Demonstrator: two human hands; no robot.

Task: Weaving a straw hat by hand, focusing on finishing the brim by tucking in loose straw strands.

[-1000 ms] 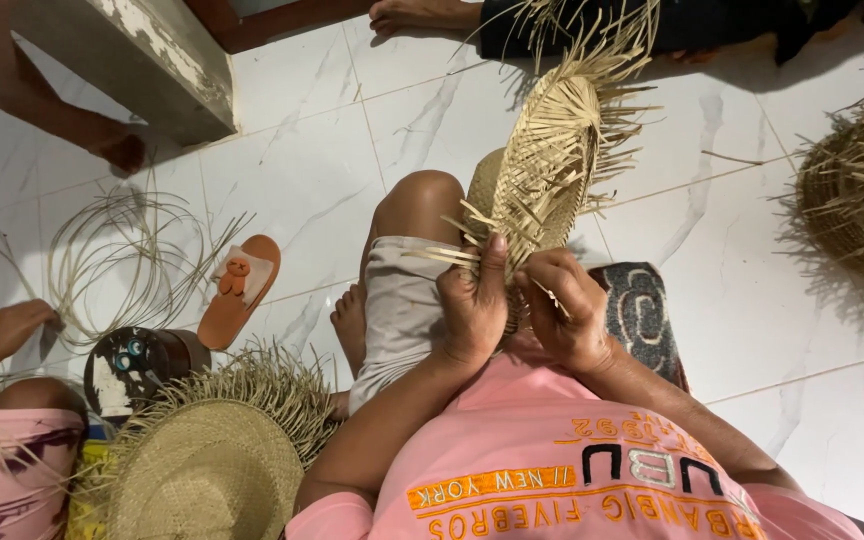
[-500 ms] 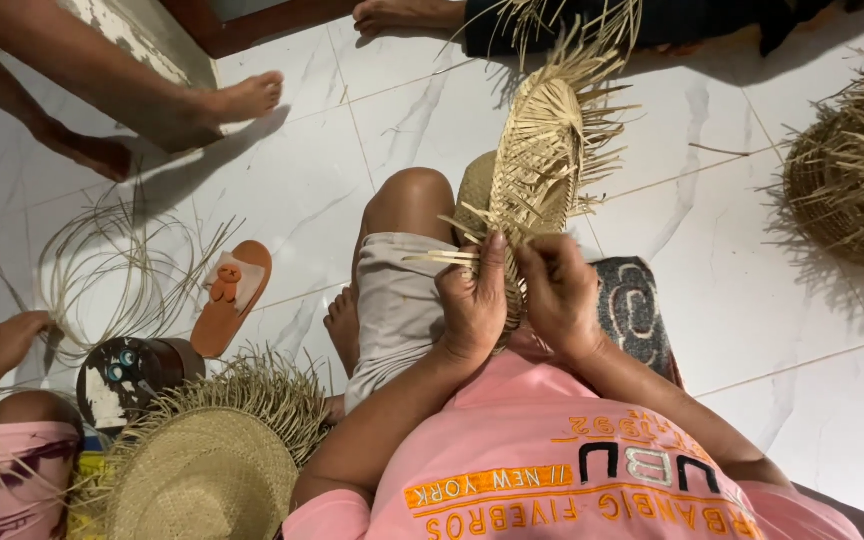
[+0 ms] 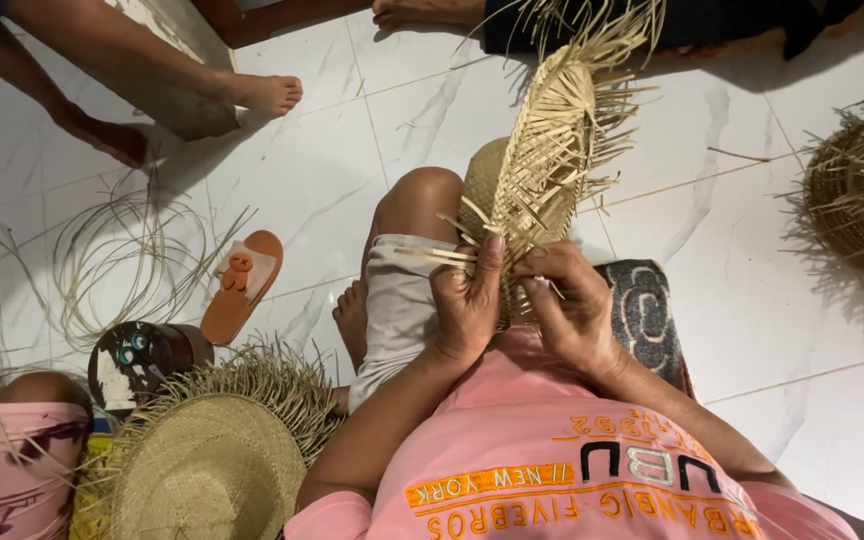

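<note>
No signs or screens show. The one likely package is a dark round container (image 3: 142, 362) on the floor at the near left, lying just beside an orange sandal (image 3: 240, 285) and against the fringe of a finished straw hat (image 3: 207, 470); it carries a ragged white patch like a torn label and small blue marks. A yellow strip (image 3: 92, 458) at the near left, beside that hat, may be a wrapper, but too little shows to tell.
</note>
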